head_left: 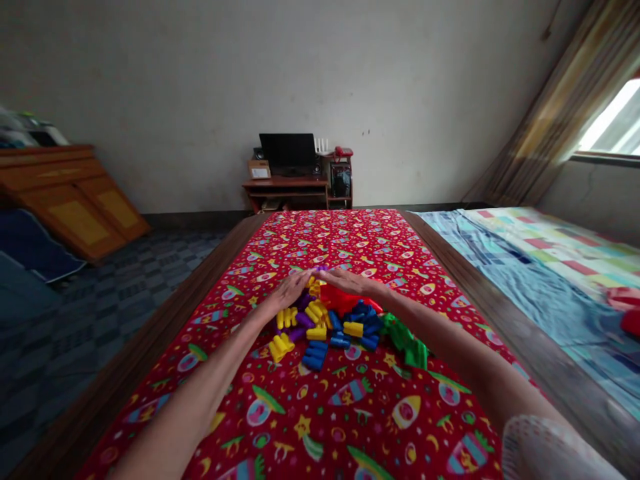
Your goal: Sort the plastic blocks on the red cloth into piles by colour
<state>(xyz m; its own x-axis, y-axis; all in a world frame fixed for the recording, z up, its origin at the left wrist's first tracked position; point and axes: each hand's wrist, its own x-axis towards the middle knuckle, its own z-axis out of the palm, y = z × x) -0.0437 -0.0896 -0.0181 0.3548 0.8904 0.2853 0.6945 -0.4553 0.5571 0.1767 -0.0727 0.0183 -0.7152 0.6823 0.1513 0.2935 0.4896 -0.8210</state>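
Note:
Both my arms reach forward around a pile of plastic toy blocks on a red patterned cloth (320,427). My left hand (293,290) lies along the far left side of the pile, fingers stretched out beside yellow blocks (315,312) and purple blocks (304,320). From the right, my right hand (347,281) stretches over the far side, its fingertips meeting those of the left. Red blocks (340,300) sit just below the right palm. Blue blocks (315,355) lie nearer to me, and green blocks (407,343) are by the right forearm.
The cloth covers a long table with dark wooden edges (200,293). A bed (550,260) with blue and checked covers stands to the right. Against the far wall is a desk (287,183) with a monitor (289,152). A wooden cabinet (85,200) is at left.

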